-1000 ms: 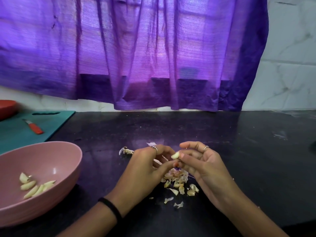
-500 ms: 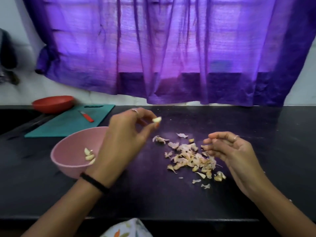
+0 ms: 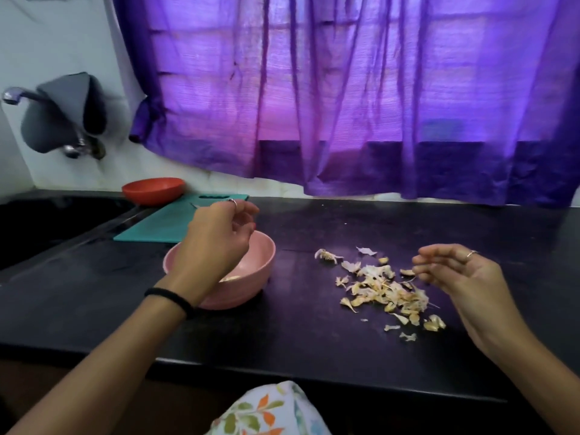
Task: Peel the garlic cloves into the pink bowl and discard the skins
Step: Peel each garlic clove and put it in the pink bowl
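Observation:
The pink bowl [image 3: 262, 262] stands on the black counter left of centre. My left hand [image 3: 216, 240] hovers right over it, fingers apart and pointing down, with nothing visible in them. It hides most of the bowl's inside; a bit of peeled garlic [image 3: 230, 278] shows under the wrist. A pile of garlic skins [image 3: 381, 288] lies on the counter to the right of the bowl. My right hand [image 3: 455, 274] rests at the pile's right edge, palm up, fingers loosely curled and apart, holding nothing I can see.
A teal cutting board [image 3: 163, 222] lies behind the bowl, with a red bowl [image 3: 153, 189] at its far end. A sink [image 3: 37, 227] and tap [image 3: 18, 97] are at the far left. A purple curtain [image 3: 345, 98] hangs behind the counter.
My left hand carried the peeled clove leftward from the skin pile to above the pink bowl, and the clove is no longer between its fingers. The right hand stayed by the pile.

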{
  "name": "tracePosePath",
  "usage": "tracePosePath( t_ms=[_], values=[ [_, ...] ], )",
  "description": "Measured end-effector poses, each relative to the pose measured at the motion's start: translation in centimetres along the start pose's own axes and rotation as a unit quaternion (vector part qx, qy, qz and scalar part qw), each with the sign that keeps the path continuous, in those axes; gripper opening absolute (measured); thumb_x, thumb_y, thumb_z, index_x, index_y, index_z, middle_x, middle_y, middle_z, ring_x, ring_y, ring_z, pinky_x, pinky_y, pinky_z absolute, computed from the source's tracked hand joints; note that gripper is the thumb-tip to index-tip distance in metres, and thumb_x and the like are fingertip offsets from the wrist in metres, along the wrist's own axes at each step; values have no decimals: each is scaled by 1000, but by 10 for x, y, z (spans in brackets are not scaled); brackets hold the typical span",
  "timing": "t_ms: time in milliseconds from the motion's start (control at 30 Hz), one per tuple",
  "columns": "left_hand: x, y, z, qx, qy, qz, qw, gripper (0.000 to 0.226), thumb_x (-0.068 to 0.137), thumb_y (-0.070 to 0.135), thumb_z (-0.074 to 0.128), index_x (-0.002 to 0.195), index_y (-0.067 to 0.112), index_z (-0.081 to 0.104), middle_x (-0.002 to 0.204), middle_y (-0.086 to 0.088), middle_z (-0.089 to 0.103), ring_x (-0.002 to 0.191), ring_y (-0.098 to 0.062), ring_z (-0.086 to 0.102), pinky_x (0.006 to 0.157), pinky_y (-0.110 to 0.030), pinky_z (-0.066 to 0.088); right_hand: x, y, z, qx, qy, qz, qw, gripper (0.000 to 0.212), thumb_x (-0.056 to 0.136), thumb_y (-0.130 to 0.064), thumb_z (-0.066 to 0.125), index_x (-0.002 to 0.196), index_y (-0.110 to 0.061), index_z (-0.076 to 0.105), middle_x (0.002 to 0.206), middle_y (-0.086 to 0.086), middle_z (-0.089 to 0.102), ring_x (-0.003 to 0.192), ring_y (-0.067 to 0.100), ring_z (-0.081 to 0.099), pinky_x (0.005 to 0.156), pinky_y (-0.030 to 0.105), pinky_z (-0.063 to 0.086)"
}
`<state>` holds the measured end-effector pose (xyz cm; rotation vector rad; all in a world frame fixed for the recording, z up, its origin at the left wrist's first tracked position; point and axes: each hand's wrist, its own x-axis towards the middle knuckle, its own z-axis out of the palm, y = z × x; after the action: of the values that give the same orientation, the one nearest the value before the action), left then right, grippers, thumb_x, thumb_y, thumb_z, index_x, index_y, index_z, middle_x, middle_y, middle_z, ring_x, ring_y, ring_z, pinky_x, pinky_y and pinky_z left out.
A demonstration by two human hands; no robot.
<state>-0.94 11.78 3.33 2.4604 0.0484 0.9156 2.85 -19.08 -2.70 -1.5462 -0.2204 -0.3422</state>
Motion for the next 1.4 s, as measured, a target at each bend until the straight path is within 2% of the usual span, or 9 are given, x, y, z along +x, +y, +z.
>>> tracePosePath(
  t_ms=[167,367,433,533,633,767,967,1233,1400],
  values=[
    [-4,48,30,-65,-17,156,985,13,85,16,66,95,19,73,84,12,67,77,-1,60,72,-8,39,4,-5,-3,-4,4,-22,1000,15,95,3,51,96,-4,64,83,14,71,68,18,69,63,20,56],
    [0,73,83,-85,-144,180,969,14,87,31,61,98,28,68,89,12,69,85,-11,64,78,-39,54,10,-15,-14,-123,-20,-36,992,30,101,-25,44,92,-10,69,70,9,73,68,12,70,65,9,49],
    [6,72,97,-71,-163,175,968,12,88,33,60,96,30,67,89,9,69,85,-13,64,78,-41,54,15,-14,-22,-224,-32,-65,972,24,96,-23,54,82,-14,71,69,3,73,72,4,68,69,5,43],
    [12,68,111,-54,-187,164,967,11,89,34,59,96,31,67,90,9,69,86,-13,64,78,-42,54,24,-10,-35,-326,-63,-81,940,17,89,-7,65,94,-23,69,79,-5,74,78,-3,67,77,9,48],
    [17,64,124,-51,-198,153,967,12,90,34,58,97,31,67,89,9,69,85,-13,64,78,-42,55,34,-6,-39,-381,-62,-90,918,10,90,-16,65,96,-21,71,68,-3,73,61,-7,63,66,5,43],
    [19,61,132,-52,-201,138,968,12,89,35,58,96,31,67,88,9,68,84,-14,64,77,-43,55,49,-7,-37,-456,-139,-127,870,18,88,-12,67,103,-22,72,104,-14,66,96,-2,60,90,19,47],
    [20,60,143,-57,-201,134,969,13,90,36,57,96,32,67,89,11,68,84,-13,64,75,-42,55,65,-1,-19,-557,-267,-86,782,21,93,-22,62,112,-25,69,119,-10,59,111,7,52,101,21,32],
    [16,60,146,-80,-205,128,967,14,89,38,56,98,35,67,90,12,68,86,-12,65,77,-42,55,71,12,-13,-543,-246,-84,798,16,95,-14,58,103,-13,72,97,-7,58,85,6,56,81,18,46],
    [11,66,144,-124,-202,132,963,18,89,38,58,104,34,66,91,13,68,85,-6,64,76,-38,56,61,7,-12,-408,-180,-50,894,13,96,-14,57,95,-19,68,87,-11,64,77,-1,58,71,12,44]
  ],
)
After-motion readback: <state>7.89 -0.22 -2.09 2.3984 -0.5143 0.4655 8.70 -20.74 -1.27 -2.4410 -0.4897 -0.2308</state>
